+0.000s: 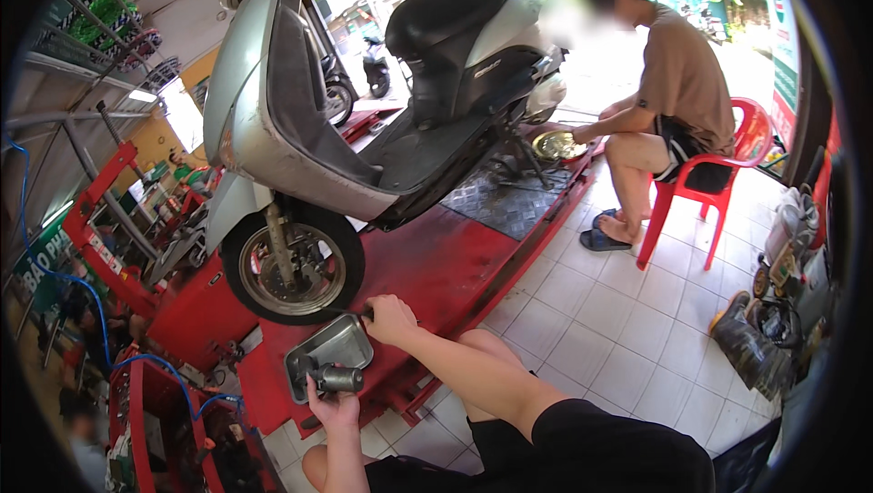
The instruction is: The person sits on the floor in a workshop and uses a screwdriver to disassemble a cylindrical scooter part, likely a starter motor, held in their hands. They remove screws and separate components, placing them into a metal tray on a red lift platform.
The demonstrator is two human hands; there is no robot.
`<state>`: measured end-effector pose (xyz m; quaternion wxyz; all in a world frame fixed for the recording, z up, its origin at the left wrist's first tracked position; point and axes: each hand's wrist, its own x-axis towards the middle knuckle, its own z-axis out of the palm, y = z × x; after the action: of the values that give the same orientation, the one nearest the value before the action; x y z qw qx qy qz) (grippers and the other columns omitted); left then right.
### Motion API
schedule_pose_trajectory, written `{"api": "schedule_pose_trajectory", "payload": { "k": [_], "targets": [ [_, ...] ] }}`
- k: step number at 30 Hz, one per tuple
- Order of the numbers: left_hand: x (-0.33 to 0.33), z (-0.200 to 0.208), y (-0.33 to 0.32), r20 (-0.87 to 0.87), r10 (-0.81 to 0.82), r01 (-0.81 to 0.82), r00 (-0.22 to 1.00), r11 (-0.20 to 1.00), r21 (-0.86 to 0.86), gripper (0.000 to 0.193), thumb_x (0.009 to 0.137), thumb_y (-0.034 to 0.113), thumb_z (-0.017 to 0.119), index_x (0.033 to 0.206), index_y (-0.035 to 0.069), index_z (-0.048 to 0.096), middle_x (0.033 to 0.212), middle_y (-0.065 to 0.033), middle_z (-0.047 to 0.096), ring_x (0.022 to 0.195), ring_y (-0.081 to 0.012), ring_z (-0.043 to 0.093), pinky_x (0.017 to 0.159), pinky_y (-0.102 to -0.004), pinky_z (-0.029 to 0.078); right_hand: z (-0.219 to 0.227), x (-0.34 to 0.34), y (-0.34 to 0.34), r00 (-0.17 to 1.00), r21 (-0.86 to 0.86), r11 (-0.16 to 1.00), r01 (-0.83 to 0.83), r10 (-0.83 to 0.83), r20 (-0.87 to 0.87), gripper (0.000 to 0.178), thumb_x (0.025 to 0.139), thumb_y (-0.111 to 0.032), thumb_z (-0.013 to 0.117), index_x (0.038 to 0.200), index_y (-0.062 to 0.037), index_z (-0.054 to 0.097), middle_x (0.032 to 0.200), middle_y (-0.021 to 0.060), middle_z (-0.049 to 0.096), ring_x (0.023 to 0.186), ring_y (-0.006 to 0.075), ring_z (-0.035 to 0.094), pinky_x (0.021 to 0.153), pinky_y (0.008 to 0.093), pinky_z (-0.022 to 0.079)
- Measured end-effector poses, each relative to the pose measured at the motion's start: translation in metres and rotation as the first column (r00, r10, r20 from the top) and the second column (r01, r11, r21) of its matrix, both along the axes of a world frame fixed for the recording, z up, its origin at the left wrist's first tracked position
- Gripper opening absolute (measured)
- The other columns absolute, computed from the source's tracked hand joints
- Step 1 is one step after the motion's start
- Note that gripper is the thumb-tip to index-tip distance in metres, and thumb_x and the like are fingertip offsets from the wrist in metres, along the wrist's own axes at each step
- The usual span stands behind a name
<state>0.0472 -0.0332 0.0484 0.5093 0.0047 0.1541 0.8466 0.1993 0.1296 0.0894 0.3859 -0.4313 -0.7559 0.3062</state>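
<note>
My left hand (336,409) is closed around a dark grey cylindrical metal part (341,378), which looks like a small motor. The part is held over the near side of a rectangular metal tray (364,344). Beyond the tray's far right corner, my right hand (392,320) has its fingers curled in. Something thin and dark shows at its fingertips, too small to name. Just past the tray stands the front wheel (293,267) of a silver-grey scooter (241,84).
The scooter and tray rest on a red lift platform (436,261). Another person (684,84) sits on a red plastic chair (705,175) at the right, hands near a yellowish basin (556,145). A blue hose (102,311) hangs at left; rubber boots (750,338) stand at right.
</note>
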Motion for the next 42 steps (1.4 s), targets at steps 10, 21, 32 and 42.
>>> {"api": "schedule_pose_trajectory", "payload": {
  "k": [10,21,32,42],
  "targets": [
    [-0.009,0.036,-0.005,-0.013,0.168,-0.168,0.986,0.972,-0.161,0.049,0.089,0.032,0.071,0.124,0.002,0.055,0.114,-0.016,0.063,0.102,-0.031,0.063,0.097,-0.044,0.052,0.006,-0.042,0.02,0.983,-0.174,0.967,-0.184,0.186,-0.007,0.028,0.082,-0.022,0.069,0.106,-0.0077,0.073,0.099,0.0202,0.072,0.096,0.0394,0.068,0.085,0.0481,0.055],
    [-0.058,0.014,0.1,-0.038,0.097,-0.103,0.995,0.976,-0.19,0.036,0.089,0.029,0.072,0.112,0.005,0.059,0.111,-0.0126,0.064,0.101,-0.0304,0.063,0.096,-0.0451,0.052,-0.01,-0.072,0.056,0.998,-0.191,0.981,-0.047,0.036,-0.057,0.025,0.082,-0.021,0.069,0.102,-0.0061,0.074,0.095,0.0222,0.071,0.093,0.0408,0.068,0.083,0.0494,0.055],
    [-0.06,0.0,0.108,-0.037,-0.007,-0.007,0.999,0.933,-0.36,0.027,0.089,0.026,0.071,0.103,0.005,0.061,0.095,-0.0099,0.067,0.092,-0.0274,0.065,0.089,-0.0435,0.054,-0.075,-0.1,0.081,0.999,-0.279,0.96,-0.021,0.009,-0.042,0.025,0.081,-0.021,0.073,0.098,-0.0028,0.075,0.086,0.0186,0.073,0.082,0.0309,0.072,0.077,0.0399,0.056],
    [-0.09,0.025,0.075,-0.04,0.11,-0.116,0.993,0.969,-0.219,0.027,0.09,0.023,0.072,0.105,0.004,0.06,0.1,-0.0128,0.067,0.099,-0.0279,0.065,0.093,-0.0434,0.052,-0.031,-0.116,0.036,0.947,-0.228,0.92,-0.32,0.302,-0.112,0.019,0.087,-0.008,0.069,0.101,0.0043,0.07,0.086,0.0129,0.072,0.08,0.0153,0.065,0.073,0.0301,0.05]
  ]
}}
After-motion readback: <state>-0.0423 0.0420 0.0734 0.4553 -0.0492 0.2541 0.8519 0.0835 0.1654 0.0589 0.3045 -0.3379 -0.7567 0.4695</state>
